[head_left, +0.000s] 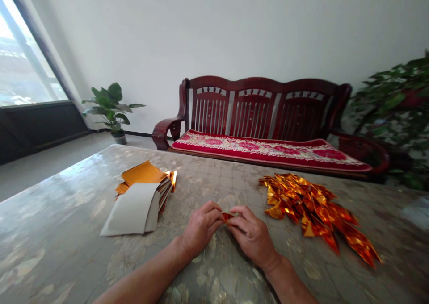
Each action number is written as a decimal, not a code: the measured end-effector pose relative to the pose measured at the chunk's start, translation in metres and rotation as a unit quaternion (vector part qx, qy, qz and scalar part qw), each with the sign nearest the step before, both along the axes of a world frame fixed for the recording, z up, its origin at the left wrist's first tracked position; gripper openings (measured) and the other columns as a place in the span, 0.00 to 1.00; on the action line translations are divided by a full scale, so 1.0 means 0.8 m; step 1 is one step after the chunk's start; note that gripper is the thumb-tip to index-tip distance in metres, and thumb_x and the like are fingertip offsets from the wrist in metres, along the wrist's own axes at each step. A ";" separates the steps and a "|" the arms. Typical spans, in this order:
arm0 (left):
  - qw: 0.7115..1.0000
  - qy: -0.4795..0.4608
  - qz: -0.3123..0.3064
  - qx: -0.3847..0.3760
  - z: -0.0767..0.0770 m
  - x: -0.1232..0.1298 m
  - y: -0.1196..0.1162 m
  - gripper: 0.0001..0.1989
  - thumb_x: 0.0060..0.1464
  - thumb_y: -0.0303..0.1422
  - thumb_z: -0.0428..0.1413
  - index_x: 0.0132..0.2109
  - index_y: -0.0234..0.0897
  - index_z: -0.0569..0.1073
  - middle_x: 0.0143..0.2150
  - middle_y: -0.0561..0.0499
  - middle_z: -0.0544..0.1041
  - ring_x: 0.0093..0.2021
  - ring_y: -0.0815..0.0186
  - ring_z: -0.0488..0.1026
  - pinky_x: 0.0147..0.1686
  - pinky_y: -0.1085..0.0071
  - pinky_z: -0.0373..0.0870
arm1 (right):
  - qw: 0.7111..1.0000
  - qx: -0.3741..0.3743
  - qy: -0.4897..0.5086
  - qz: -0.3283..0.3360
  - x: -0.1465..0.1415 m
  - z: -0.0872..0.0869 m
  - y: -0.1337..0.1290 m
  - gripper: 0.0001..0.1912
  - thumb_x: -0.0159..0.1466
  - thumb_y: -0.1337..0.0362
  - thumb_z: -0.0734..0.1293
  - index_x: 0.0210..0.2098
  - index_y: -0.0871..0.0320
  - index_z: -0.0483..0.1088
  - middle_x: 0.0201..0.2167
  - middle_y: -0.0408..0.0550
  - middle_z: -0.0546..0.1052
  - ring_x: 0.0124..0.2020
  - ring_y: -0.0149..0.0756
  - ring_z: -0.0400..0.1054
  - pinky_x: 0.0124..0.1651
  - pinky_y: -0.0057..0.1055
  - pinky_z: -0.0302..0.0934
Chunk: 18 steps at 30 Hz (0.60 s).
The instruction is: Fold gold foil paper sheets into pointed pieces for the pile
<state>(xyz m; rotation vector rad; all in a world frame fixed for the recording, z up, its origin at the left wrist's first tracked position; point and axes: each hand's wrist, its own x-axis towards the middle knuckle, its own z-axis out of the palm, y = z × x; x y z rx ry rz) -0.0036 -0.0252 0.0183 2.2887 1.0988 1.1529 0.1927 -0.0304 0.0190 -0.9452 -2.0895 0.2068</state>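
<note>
Between my two hands is a small piece of folded orange foil paper (227, 217), mostly covered by fingers. My left hand (203, 226) pinches its left end, and my right hand (251, 235) pinches its right end. To the left lies a fanned stack of foil sheets (144, 173), orange on one side, with pale grey backs (130, 210) showing at the front. A heap of shiny folded orange foil pieces (310, 201) spreads over the table to the right of my right hand.
The table (83, 210) has a glossy patterned cover. Behind it stands a dark red wooden bench (256, 107) with a floral cushion (268, 150). Potted plants (112, 107) stand at the left and right, and clear plastic (417, 212) lies at the right edge.
</note>
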 end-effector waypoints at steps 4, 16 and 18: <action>1.000 0.001 0.001 0.010 0.000 -0.001 0.001 0.08 0.63 0.30 0.53 0.37 0.38 0.76 0.40 0.50 0.74 0.39 0.69 0.72 0.42 0.75 0.68 | 1.000 0.006 0.008 0.016 0.002 -0.002 0.002 0.09 0.65 0.71 0.65 0.40 0.53 0.75 0.44 0.47 0.75 0.42 0.33 0.72 0.43 0.29 0.67; 0.998 0.040 0.027 0.035 -0.004 -0.007 0.002 0.07 0.63 0.32 0.54 0.38 0.41 0.78 0.40 0.52 0.75 0.39 0.69 0.73 0.41 0.75 0.67 | 1.000 -0.005 0.009 0.016 0.004 0.000 -0.001 0.06 0.65 0.70 0.66 0.38 0.54 0.74 0.38 0.45 0.75 0.38 0.32 0.72 0.41 0.27 0.65; 0.998 0.046 0.027 0.042 -0.003 -0.006 0.002 0.08 0.63 0.32 0.54 0.38 0.40 0.77 0.39 0.52 0.75 0.38 0.69 0.72 0.40 0.75 0.67 | 1.000 -0.008 0.004 0.015 0.003 0.001 -0.001 0.06 0.64 0.70 0.66 0.37 0.54 0.74 0.37 0.45 0.75 0.38 0.32 0.72 0.40 0.26 0.65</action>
